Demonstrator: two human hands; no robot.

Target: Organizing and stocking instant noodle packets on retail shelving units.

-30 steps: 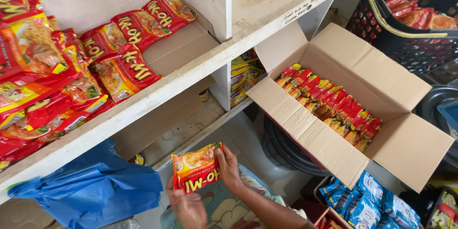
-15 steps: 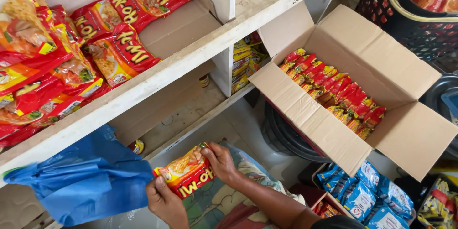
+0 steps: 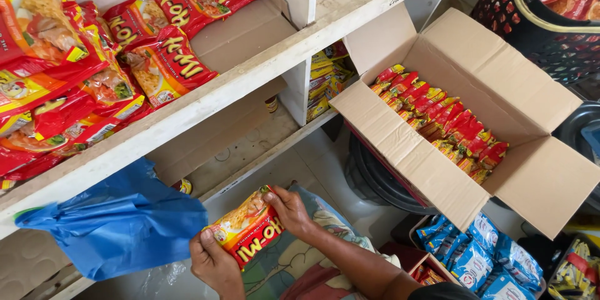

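At six o'clock in the head view, low before the shelving, both hands grip one noodle packet [image 3: 248,232]. The left hand [image 3: 214,265] pinches its lower-left end, fingers wrapped over the edge; the right hand [image 3: 290,210] clasps its upper-right end from above. The packet, red with a yellow picture panel, is tilted: its long axis runs from about eight o'clock up toward two o'clock, printed face toward the camera. It hangs just above a patterned cloth [image 3: 294,256] over the person's lap, beside a crumpled blue plastic bag [image 3: 119,225] at eight o'clock.

At two o'clock an open cardboard box [image 3: 500,81], flaps spread, holds a long row of like packets [image 3: 440,122] standing on edge, the line running from upper left to lower right; the rest of the box floor is bare cardboard. At ten o'clock the upper white shelf [image 3: 206,103] carries heaps of red packets [image 3: 112,56] lying flat and overlapping. Under the shelf near twelve o'clock, a compartment holds stacked yellow packets [image 3: 325,78]. At one o'clock a dark plastic basket [image 3: 531,31] contains more red packets. At four o'clock blue packets [image 3: 475,259] fill a low box.
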